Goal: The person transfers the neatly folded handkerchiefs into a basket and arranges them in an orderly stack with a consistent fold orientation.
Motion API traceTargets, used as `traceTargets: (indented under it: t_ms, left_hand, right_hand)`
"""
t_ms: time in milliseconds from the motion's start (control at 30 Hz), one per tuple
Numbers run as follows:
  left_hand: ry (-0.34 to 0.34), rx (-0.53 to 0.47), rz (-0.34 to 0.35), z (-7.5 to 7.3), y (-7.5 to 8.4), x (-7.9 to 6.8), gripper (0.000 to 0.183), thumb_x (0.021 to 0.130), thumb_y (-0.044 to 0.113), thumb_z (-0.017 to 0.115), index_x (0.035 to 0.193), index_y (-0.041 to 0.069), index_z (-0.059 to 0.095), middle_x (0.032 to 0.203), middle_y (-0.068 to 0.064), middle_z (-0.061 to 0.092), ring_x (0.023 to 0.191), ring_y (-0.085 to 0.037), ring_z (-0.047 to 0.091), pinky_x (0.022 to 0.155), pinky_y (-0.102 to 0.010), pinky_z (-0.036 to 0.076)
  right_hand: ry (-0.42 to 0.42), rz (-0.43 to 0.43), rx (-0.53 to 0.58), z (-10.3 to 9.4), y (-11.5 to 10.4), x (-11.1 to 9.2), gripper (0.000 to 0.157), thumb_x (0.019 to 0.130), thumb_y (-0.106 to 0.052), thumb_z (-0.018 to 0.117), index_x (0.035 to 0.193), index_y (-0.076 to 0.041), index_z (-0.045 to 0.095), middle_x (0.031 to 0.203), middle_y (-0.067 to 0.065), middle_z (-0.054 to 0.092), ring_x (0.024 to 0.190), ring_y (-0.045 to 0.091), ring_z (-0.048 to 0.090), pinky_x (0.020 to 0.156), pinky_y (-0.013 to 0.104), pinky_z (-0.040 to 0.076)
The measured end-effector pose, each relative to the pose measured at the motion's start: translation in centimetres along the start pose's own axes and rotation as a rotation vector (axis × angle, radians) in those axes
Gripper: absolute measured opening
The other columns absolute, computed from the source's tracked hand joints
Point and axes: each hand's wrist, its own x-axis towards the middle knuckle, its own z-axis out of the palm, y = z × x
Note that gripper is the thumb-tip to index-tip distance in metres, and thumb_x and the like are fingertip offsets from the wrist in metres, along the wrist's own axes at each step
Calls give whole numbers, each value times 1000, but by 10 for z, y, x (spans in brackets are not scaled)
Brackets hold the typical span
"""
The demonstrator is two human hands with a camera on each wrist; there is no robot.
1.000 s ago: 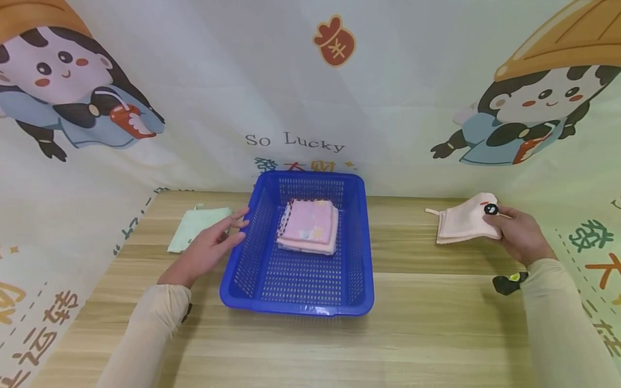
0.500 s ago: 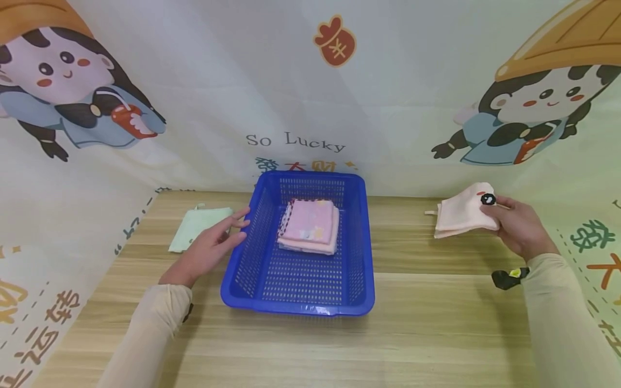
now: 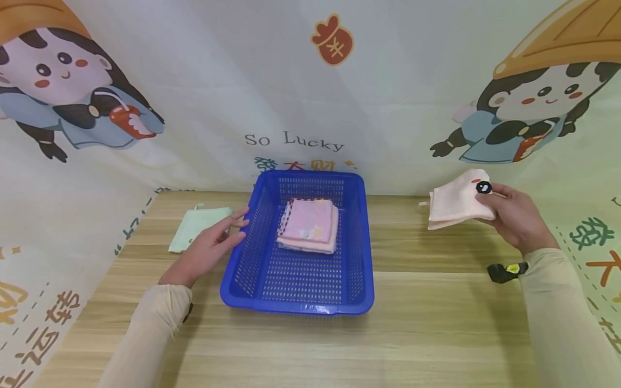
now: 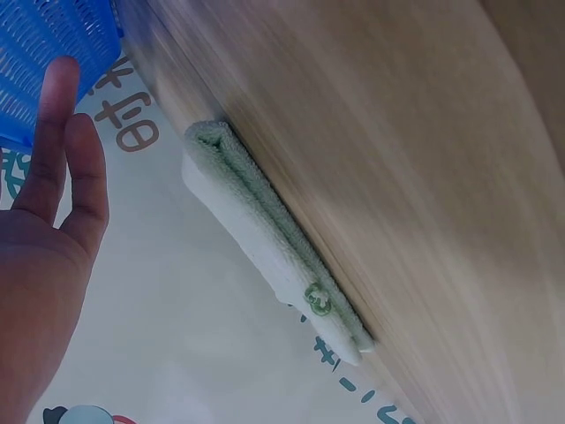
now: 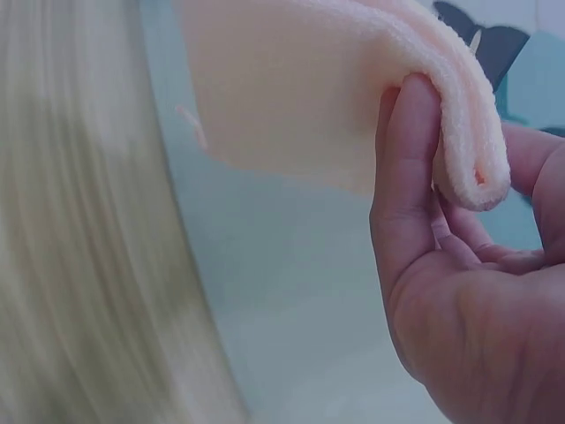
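My right hand [image 3: 516, 218] pinches one side of a folded pale peach towel [image 3: 458, 199], thumb on top, near a black round patch on the cloth. The towel's hanging loop points left, and in the right wrist view its thick folded layers [image 5: 468, 132] show between thumb and fingers. My left hand [image 3: 208, 249] lies with loosely extended fingers at the left rim of a blue plastic basket [image 3: 297, 308]. Inside the basket sits a small stack of folded towels, a pink one [image 3: 306, 221] uppermost. A folded light green towel [image 3: 199, 223] lies on the table just behind my left hand.
The wooden table [image 3: 301, 355] meets a printed cloth backdrop [image 3: 204, 108] along its back and both sides. A black strap piece [image 3: 502, 272] with a yellow mark shows beside my right wrist.
My right hand has lifted the peach towel up and slightly to the left. The left hand, basket and green towel have stayed in place.
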Motion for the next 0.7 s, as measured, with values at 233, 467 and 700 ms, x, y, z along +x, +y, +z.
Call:
traceTargets:
  t_ms: [233, 467, 700]
  left_hand:
    - [-4, -2, -12, 0, 0, 0, 55, 103, 58, 47, 155, 50, 32, 157, 6, 51, 150, -30, 41, 113, -59, 42]
    - [2, 1, 2, 0, 0, 0, 52, 104, 56, 48, 154, 44, 38, 159, 9, 48, 149, -29, 42, 111, -57, 44]
    - [14, -4, 11, 1, 0, -1, 42, 104, 55, 48, 138, 31, 57, 166, 17, 33, 152, -28, 38, 112, -57, 44]
  right_hand:
    - [-11, -22, 115, 14, -10, -6, 96, 97, -25, 71, 164, -3, 5, 120, -7, 50, 91, 0, 67, 77, 18, 61]
    - [-23, -39, 113, 23, -16, -8, 91, 99, -25, 68, 164, -3, 7, 124, -7, 48, 95, 0, 66, 80, 17, 60]
    - [-43, -68, 186, 30, -20, -11, 88, 99, -20, 68, 163, -3, 12, 126, -5, 49, 97, 3, 67, 80, 19, 61]
